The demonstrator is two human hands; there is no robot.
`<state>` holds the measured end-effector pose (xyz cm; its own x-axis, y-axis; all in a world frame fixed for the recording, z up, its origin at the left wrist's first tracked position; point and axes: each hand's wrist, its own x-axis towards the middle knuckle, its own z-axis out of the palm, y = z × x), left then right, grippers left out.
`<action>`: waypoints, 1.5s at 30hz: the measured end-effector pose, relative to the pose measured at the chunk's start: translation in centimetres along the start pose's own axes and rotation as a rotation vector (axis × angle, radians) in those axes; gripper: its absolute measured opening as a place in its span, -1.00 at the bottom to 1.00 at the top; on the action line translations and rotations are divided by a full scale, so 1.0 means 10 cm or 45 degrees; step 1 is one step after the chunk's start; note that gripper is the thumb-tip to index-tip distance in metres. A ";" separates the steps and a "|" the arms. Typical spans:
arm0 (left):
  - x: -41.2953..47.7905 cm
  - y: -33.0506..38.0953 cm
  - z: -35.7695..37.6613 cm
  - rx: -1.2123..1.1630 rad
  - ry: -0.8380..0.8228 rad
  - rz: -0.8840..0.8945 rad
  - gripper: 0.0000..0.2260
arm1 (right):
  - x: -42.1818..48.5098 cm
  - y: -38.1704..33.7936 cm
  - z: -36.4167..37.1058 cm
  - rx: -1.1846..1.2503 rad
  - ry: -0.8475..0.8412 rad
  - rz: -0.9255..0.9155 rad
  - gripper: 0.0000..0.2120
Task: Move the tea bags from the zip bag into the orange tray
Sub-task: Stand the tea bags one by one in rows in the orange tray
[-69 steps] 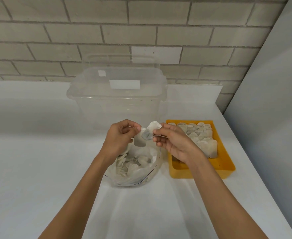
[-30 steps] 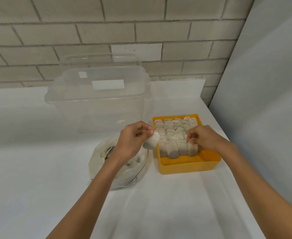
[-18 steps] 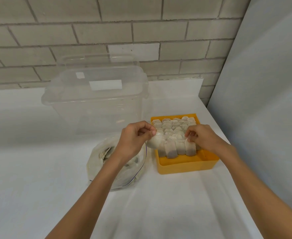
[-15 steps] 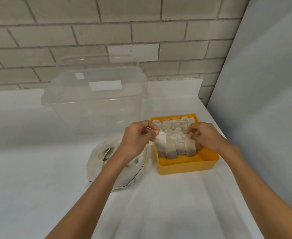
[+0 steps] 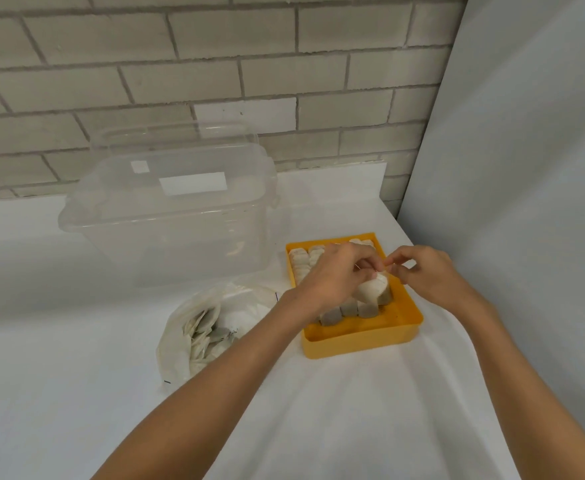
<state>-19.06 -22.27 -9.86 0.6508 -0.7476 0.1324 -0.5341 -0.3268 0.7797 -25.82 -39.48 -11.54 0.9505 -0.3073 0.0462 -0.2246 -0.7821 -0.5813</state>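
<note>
clear bin (image 5: 180,237) upright on white table (image 5: 59,341), toward the back | clear lid (image 5: 180,136) standing behind bin, by brick wall (image 5: 180,64) | white labels on bin: large label (image 5: 192,183), small label (image 5: 140,166) | grey panel (image 5: 526,168) along table's right edge

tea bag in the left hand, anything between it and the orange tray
Nothing visible does: the white paper tea bag hangs from the left hand above the orange plastic tray, its bare near strip open.
</note>
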 end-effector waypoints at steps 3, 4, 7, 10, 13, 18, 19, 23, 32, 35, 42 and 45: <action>0.12 -0.03 0.18 0.032 -0.058 -0.028 -0.88 | -0.02 0.05 -0.02 0.039 0.016 0.013 -0.87; 0.15 -0.05 0.24 0.032 -0.067 -0.052 -0.88 | -0.03 0.06 -0.02 0.049 0.025 0.022 -0.88; 0.24 -0.12 0.41 0.017 -0.102 -0.154 -0.86 | -0.06 0.10 -0.04 0.076 0.058 0.044 -0.89; 0.31 -0.17 0.53 0.027 -0.099 -0.227 -0.84 | -0.08 0.14 -0.05 0.095 0.071 0.062 -0.89; 0.35 -0.18 0.61 0.121 -0.038 -0.226 -0.84 | -0.10 0.18 -0.06 0.103 0.076 0.079 -0.88; 0.38 -0.21 0.66 0.501 0.083 -0.194 -0.87 | -0.13 0.18 -0.06 0.096 0.078 0.093 -0.90; 0.38 -0.23 0.66 0.564 0.106 -0.186 -0.87 | -0.14 0.18 -0.06 0.090 0.078 0.097 -0.90; 0.39 -0.31 0.70 0.737 0.133 -0.211 -0.84 | -0.14 0.16 -0.05 0.099 0.072 0.124 -0.90; 0.34 -0.30 0.56 0.593 0.181 -0.238 -0.84 | -0.14 0.06 -0.04 0.090 0.064 0.087 -0.89; 0.30 -0.26 0.38 0.460 0.175 -0.233 -0.85 | -0.14 0.00 -0.04 0.086 0.049 0.068 -0.88; -0.08 -0.22 -0.33 0.087 0.300 -0.214 -0.88 | -0.18 -0.38 0.08 0.192 -0.004 -0.082 -0.84; -0.38 -0.25 -0.57 -0.014 0.435 -0.282 -0.88 | -0.18 -0.66 0.24 0.277 -0.086 -0.178 -0.85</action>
<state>-17.08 -15.27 -8.83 0.8922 -0.4243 0.1545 -0.3561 -0.4506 0.8187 -25.49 -32.47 -9.77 0.9829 -0.1616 0.0881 -0.0455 -0.6772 -0.7344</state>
